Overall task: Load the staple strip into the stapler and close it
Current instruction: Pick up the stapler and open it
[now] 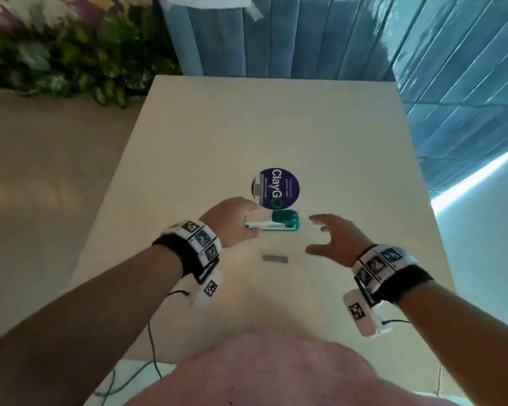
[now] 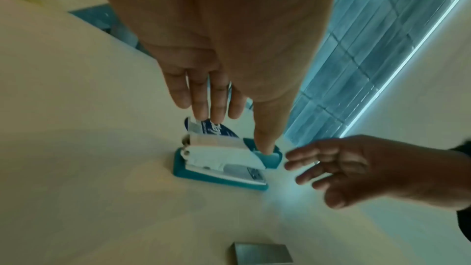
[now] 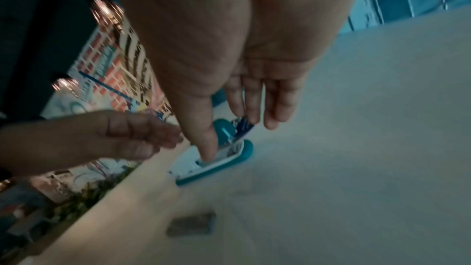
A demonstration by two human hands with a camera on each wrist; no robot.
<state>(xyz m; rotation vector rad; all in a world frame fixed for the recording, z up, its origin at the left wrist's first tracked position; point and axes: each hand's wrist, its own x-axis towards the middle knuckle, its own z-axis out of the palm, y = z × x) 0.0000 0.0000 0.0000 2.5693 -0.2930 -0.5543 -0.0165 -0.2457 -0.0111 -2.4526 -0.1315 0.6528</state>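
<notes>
Head view first: my pale table [image 1: 276,127] fills the middle, with tan floor to the left, leafy plants [image 1: 56,63] at the far left corner, and blue panelled wall [image 1: 305,36] behind and to the right. A round dark-blue sticker [image 1: 279,187] lies at the table's centre.

Just in front of it sits the teal-and-white stapler [image 1: 272,224], and I judge the job barely begun. Its white top looks raised a little off the teal base, though I cannot tell whether the staple channel is exposed. The staple strip [image 1: 274,258] lies flat on the table, near the stapler on my side, touched by neither hand, so loading and closing are both left to do.

My left hand [image 1: 232,224] is at the stapler's hinge end; in the left wrist view its fingers [image 2: 203,98] reach out straight, gripping nothing that I can see. My right hand [image 1: 335,240] hovers beside the stapler's front, fingers spread and relaxed, empty.
</notes>
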